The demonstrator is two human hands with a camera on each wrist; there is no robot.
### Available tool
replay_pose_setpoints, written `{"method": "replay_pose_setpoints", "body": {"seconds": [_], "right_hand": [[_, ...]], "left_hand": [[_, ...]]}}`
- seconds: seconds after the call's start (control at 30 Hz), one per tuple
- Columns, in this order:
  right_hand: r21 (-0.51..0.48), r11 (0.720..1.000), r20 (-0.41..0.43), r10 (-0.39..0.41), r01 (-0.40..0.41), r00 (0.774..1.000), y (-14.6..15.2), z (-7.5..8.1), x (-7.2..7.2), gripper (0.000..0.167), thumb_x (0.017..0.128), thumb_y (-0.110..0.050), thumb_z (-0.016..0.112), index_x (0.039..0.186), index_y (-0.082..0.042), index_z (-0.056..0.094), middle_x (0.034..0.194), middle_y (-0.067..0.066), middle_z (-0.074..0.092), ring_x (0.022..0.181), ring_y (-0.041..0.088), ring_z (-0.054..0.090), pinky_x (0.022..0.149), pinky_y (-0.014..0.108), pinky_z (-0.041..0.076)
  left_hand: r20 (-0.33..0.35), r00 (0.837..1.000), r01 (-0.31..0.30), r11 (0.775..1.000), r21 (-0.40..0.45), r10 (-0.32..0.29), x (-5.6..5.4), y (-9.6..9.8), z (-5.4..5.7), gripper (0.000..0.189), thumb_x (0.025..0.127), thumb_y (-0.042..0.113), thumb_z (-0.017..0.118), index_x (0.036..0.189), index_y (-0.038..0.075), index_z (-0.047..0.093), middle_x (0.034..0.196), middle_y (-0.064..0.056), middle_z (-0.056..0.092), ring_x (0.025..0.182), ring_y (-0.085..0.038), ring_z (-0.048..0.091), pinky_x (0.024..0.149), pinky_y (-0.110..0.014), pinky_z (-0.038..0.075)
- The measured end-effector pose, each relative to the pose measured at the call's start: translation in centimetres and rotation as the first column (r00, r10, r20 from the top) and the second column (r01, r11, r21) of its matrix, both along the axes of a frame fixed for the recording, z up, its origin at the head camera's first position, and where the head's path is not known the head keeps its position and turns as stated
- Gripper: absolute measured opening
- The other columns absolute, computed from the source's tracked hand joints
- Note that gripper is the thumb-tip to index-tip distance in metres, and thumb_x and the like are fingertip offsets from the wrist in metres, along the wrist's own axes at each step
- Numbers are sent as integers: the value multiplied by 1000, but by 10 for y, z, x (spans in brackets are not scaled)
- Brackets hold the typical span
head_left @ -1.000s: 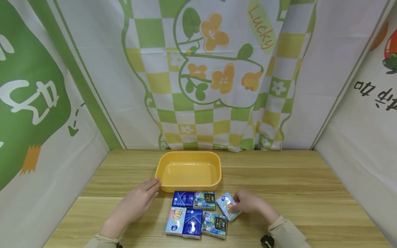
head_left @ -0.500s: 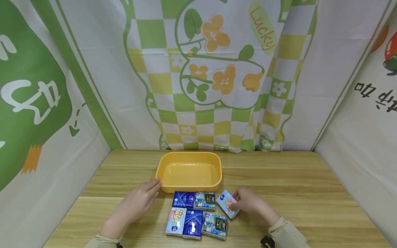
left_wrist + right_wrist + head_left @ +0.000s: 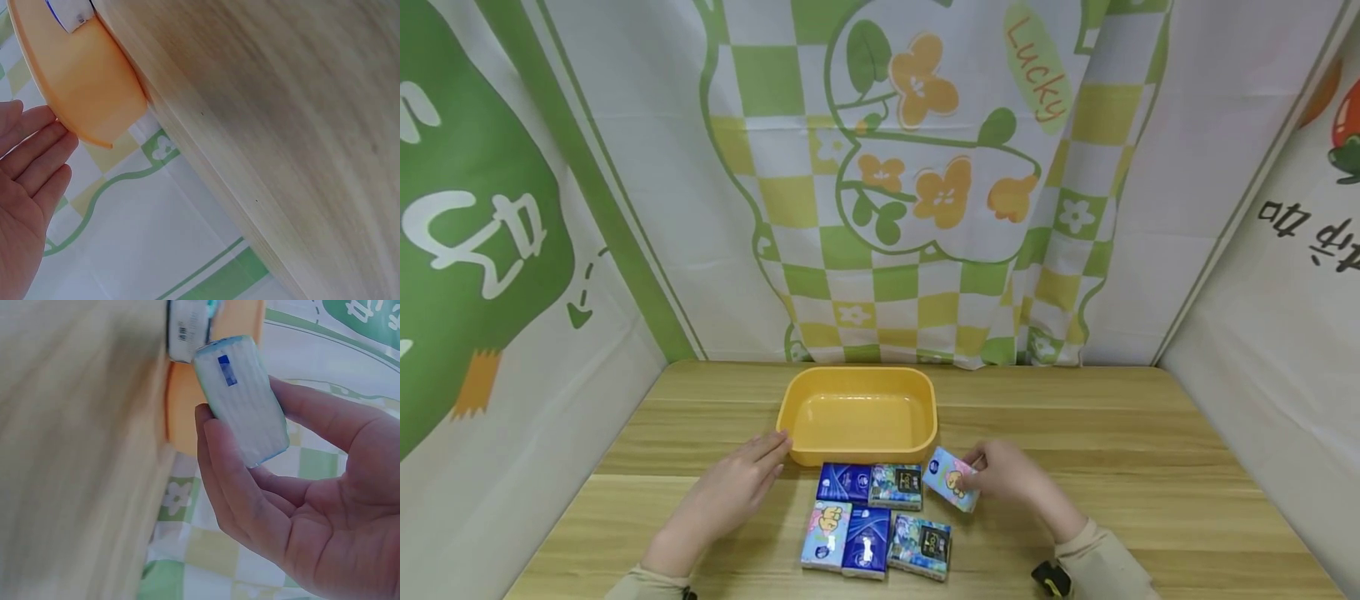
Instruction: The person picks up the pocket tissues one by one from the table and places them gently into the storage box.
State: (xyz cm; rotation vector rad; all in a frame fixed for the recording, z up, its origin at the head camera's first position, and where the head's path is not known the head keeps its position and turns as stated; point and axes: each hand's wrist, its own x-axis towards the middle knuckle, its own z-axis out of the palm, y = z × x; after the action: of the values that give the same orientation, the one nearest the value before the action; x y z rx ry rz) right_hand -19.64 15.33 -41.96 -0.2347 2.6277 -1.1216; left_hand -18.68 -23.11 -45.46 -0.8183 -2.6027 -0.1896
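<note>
My right hand (image 3: 1011, 475) pinches a light-blue and pink tissue pack (image 3: 951, 478) printed with a yellow cartoon figure, right of the yellow basin. In the right wrist view the pack's white side (image 3: 244, 403) shows between thumb and fingers. My left hand (image 3: 737, 483) has straight fingers, their tips touching the front left corner of the yellow basin (image 3: 861, 457); the left wrist view shows these fingers (image 3: 47, 150) against the basin's wall (image 3: 94, 94). Nearest the basin lie a dark-blue tissue pack (image 3: 842, 482) and a green-blue floral one (image 3: 896, 487).
In a closer row lie another cartoon tissue pack (image 3: 825, 535), a dark-blue pack (image 3: 867, 542) and a floral pack (image 3: 920, 547). All rest on the wooden table (image 3: 1075, 433). A checked curtain (image 3: 917, 292) hangs behind the table's back edge, with printed cloth walls at both sides.
My right hand has lifted the cartoon tissue pack and moved it slightly away from me, towards the basin, turning it a little. The left hand has stayed at the basin's corner.
</note>
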Motion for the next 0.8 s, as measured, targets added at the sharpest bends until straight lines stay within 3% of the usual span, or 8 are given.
{"method": "replay_pose_setpoints", "body": {"seconds": [0.33,0.57,0.8], "right_hand": [[55,997,-41,-42,44,998,-6,21,-5,28,75,-18,78,96,-1,70,71,2,64,61,13,59,52,23,51],[18,999,-34,-39,40,999,-10,27,-11,29,78,-17,77,99,1,70,74,4,65,65,14,63,60,30,59],[6,1000,-28,-10,10,1000,-16,37,-18,33,79,-21,76,101,2,70,79,5,68,69,20,67,60,28,59]], "left_hand": [[-1,1000,16,1000,0,-16,0,0,0,38,90,15,63,126,2,60,131,-17,58,117,-34,58,98,-48,49],[6,1000,19,1000,4,-19,0,1,2,38,90,14,63,125,1,59,131,-18,58,117,-35,57,99,-49,49],[7,1000,7,1000,2,-7,1,0,2,38,90,15,63,126,2,59,131,-17,58,118,-34,57,99,-49,48]]}}
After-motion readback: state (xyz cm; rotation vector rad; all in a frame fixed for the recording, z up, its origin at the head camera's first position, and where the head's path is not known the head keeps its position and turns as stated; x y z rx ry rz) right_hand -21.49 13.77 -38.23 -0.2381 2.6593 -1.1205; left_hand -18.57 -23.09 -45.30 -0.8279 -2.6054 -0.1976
